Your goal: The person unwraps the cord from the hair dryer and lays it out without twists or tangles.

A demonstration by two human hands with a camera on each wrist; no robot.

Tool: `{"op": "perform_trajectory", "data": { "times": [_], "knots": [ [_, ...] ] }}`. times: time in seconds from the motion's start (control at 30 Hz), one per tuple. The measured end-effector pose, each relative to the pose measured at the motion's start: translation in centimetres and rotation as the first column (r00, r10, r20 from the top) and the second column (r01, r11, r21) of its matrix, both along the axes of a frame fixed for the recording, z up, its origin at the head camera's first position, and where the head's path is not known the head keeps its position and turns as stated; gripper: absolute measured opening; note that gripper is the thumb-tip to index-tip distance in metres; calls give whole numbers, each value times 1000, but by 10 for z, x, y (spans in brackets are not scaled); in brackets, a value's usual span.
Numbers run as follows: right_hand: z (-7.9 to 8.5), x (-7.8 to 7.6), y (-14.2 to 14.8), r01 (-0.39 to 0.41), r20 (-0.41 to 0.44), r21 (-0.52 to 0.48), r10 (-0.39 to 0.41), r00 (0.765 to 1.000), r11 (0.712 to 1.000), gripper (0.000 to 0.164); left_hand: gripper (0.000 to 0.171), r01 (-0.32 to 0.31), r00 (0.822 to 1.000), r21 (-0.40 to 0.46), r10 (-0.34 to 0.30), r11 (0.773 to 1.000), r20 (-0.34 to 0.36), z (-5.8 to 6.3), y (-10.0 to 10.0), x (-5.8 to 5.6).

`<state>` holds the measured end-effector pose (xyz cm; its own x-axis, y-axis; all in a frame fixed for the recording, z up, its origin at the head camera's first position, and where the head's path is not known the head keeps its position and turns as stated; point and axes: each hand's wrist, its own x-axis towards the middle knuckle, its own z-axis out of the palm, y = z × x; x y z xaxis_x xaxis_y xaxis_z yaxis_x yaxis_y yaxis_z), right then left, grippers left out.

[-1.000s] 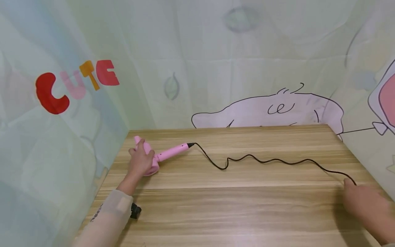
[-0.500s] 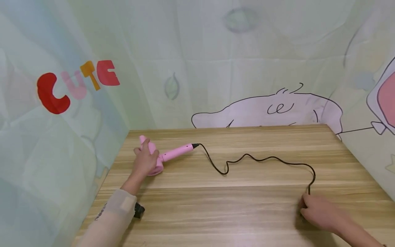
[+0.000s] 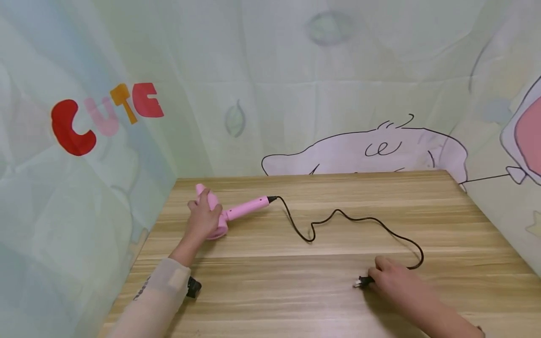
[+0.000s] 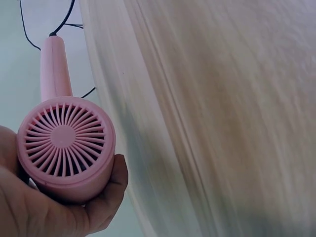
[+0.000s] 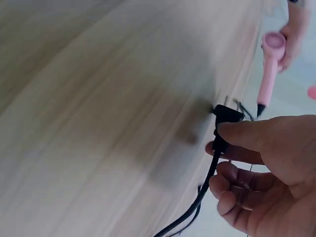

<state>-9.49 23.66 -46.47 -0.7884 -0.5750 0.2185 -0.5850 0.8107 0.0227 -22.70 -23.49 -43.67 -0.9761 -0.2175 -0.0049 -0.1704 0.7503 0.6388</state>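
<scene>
A pink hair dryer (image 3: 247,208) lies toward the left of the table, its handle pointing right. My left hand (image 3: 204,219) grips its body from above. In the left wrist view the fingers curl round the barrel below the round slotted grille (image 4: 64,137). At the right front, my right hand (image 3: 395,281) pinches the black plug (image 3: 364,281) between thumb and finger, its metal prongs facing left. The right wrist view shows the thumb across the plug (image 5: 228,116). From the dryer's handle a black cord (image 3: 359,219) runs in loose waves over the table, bending back to the plug.
The wood-grain table (image 3: 270,300) is bordered by printed cloth (image 3: 279,103) at the back and sides. A small black object on the left wrist (image 3: 193,287), likely its camera, shows beside the sleeve (image 3: 158,291).
My right hand has swept left across the table with the plug, bending the cord's right part into a curve. My left hand and the hair dryer have shifted slightly right.
</scene>
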Motion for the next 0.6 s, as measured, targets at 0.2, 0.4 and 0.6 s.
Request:
{"op": "perform_trajectory", "data": {
  "times": [0.2, 0.4, 0.6],
  "knots": [
    [-1, -8, -17, -85, 37, -55, 87, 995, 995, 15, 71, 15, 1000, -4, -15, 1000, 12, -2, 1, -2],
    [20, -23, -10, 8, 190, -153, 22, 982, 988, 29, 72, 18, 1000, 12, -18, 1000, 25, -4, 1, -2],
    [34, -66, 1, 15, 32, -174, -9, 999, 985, 20, 72, 47, 998, 14, -48, 999, 48, -2, -2, -5]
  ]
}}
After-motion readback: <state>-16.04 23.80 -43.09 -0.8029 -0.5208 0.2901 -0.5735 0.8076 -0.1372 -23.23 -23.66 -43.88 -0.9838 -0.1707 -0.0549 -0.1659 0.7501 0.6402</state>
